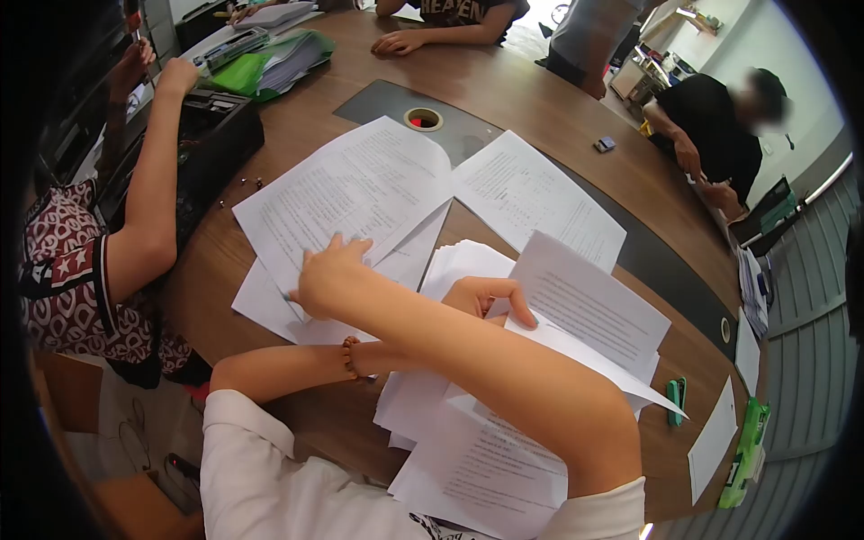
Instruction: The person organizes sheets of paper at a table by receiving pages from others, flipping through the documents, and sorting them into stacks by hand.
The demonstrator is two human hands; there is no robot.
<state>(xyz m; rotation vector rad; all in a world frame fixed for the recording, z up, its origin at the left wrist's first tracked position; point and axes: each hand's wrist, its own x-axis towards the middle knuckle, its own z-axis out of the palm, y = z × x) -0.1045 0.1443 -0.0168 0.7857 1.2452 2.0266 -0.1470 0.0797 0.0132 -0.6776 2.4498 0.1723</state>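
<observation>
The right hand point(331, 281) crosses over the left forearm, its fingers spread open over a set of printed sheets point(346, 184); how firmly it touches them I cannot tell. To its right, the left hand point(486, 297) grips a lifted sheet point(585, 360) between thumb and fingers, with a paper stack point(463, 261) just behind that hand. Another printed page point(544, 198) lies beyond the left hand on the worktop point(531, 103), and a green stapler point(676, 400) sits off to its right.

Wearer's two hands point(331, 279), one green stapler point(676, 401), one bracelet point(349, 358), overlapping papers point(351, 184) uncountable
</observation>
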